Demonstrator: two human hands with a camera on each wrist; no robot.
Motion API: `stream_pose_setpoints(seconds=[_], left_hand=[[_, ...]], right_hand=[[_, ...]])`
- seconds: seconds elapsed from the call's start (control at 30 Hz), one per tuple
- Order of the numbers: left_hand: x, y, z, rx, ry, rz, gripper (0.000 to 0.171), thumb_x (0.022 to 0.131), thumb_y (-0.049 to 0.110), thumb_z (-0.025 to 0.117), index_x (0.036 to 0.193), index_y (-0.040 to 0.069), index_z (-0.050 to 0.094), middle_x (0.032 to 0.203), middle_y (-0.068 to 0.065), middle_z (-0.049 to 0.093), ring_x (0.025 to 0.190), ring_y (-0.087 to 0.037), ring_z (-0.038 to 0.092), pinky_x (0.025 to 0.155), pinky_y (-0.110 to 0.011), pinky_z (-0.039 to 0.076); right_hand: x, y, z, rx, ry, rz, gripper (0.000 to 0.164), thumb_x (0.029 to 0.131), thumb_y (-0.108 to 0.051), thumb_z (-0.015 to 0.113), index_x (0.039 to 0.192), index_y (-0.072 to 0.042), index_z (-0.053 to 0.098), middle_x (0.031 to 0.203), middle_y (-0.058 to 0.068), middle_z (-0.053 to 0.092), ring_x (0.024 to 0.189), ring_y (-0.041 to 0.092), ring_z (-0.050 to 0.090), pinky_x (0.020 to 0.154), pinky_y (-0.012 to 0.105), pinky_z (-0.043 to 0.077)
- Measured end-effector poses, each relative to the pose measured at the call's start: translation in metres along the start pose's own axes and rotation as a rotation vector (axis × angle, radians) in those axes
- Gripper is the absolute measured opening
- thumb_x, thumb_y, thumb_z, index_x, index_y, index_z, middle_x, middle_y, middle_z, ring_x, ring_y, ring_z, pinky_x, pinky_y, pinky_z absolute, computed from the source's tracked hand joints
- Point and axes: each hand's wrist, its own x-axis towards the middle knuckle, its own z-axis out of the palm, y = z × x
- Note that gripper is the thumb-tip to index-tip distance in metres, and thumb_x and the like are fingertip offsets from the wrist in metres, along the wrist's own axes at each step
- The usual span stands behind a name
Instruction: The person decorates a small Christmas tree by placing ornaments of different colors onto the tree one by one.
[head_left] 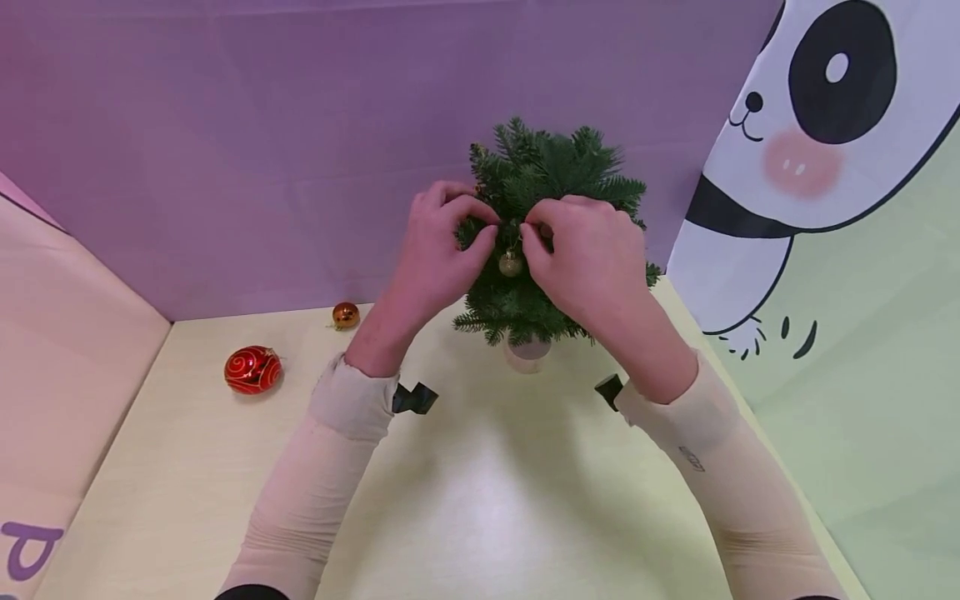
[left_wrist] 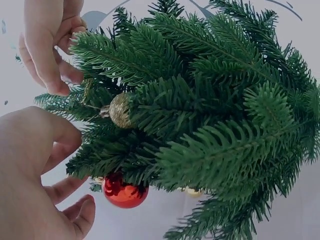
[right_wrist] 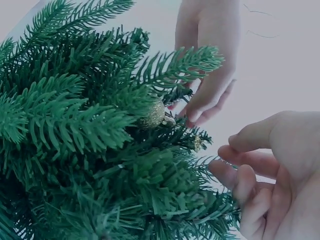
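A small green Christmas tree [head_left: 555, 175] stands in a pale pot [head_left: 527, 354] at the table's back. On its front hangs a glittery gold bauble [head_left: 510, 263], its cap and thin gold cord turned outward in the left wrist view. My left hand [head_left: 442, 242] is left of the bauble, thumb and fingers spread about a branch tip in the left wrist view. Opposite it, my right hand [head_left: 585, 250] has its bent thumb and forefinger close to the cord, nothing visible between them. A shiny red bauble [left_wrist: 125, 192] hangs lower among the branches.
On the table's left lie a red bauble with gold swirls [head_left: 253, 370] and a small orange-gold bauble [head_left: 345, 315]. A purple backdrop [head_left: 262, 150] rises behind the tree, and a panda-printed panel [head_left: 825, 275] stands along the right.
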Motion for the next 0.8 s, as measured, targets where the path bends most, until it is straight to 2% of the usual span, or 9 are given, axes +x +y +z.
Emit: stream_pose_setpoints(seconds=[0.17,0.33,0.47,0.6,0.7,0.8], left_hand=[[-0.008,0.000,-0.005,-0.043,0.054,-0.009,0.018,0.094,0.015,0.061,0.109,0.007,0.068,0.114,-0.007,0.055,0.106,-0.026,0.045,0.087,-0.038,0.036],[-0.020,-0.007,-0.015,-0.053,0.058,-0.023,0.021,0.094,0.013,0.062,0.113,0.005,0.065,0.115,-0.007,0.057,0.106,-0.022,0.049,0.085,-0.036,0.040],[-0.033,-0.016,-0.022,-0.042,0.040,-0.060,0.021,0.093,0.013,0.062,0.114,0.007,0.065,0.113,-0.007,0.058,0.102,-0.020,0.048,0.079,-0.035,0.042],[-0.045,-0.026,-0.026,-0.027,0.018,-0.105,0.020,0.093,0.014,0.063,0.112,0.007,0.066,0.111,-0.006,0.058,0.099,-0.020,0.048,0.075,-0.036,0.042],[-0.055,-0.033,-0.027,-0.010,-0.003,-0.130,0.018,0.094,0.017,0.063,0.108,0.008,0.068,0.108,-0.005,0.058,0.092,-0.020,0.049,0.070,-0.036,0.042],[-0.065,-0.039,-0.027,0.003,-0.039,-0.152,0.017,0.095,0.020,0.062,0.106,0.010,0.069,0.109,-0.005,0.059,0.091,-0.020,0.050,0.069,-0.036,0.043]], right_hand=[[-0.009,0.016,-0.009,0.069,0.139,-0.035,0.021,0.095,-0.024,0.058,0.094,-0.013,0.076,0.084,0.001,0.071,0.057,0.019,0.053,0.045,0.037,0.039],[-0.016,0.037,-0.018,0.162,0.286,-0.061,0.021,0.094,-0.019,0.059,0.090,-0.008,0.076,0.078,0.003,0.071,0.050,0.015,0.050,0.048,0.033,0.034],[-0.019,0.048,-0.023,0.227,0.372,-0.062,0.019,0.092,-0.017,0.061,0.088,-0.007,0.076,0.074,0.003,0.070,0.058,0.014,0.059,0.057,0.024,0.037],[-0.020,0.059,-0.024,0.302,0.469,-0.086,0.019,0.091,-0.015,0.062,0.086,-0.003,0.076,0.076,0.007,0.070,0.065,0.014,0.061,0.059,0.014,0.037],[-0.019,0.067,-0.021,0.381,0.580,-0.076,0.020,0.089,-0.014,0.063,0.085,0.002,0.074,0.080,0.010,0.070,0.070,0.011,0.059,0.062,0.015,0.040],[-0.018,0.077,-0.019,0.472,0.636,-0.023,0.022,0.087,-0.015,0.063,0.094,0.004,0.072,0.091,0.010,0.069,0.082,0.008,0.058,0.073,0.018,0.043]])
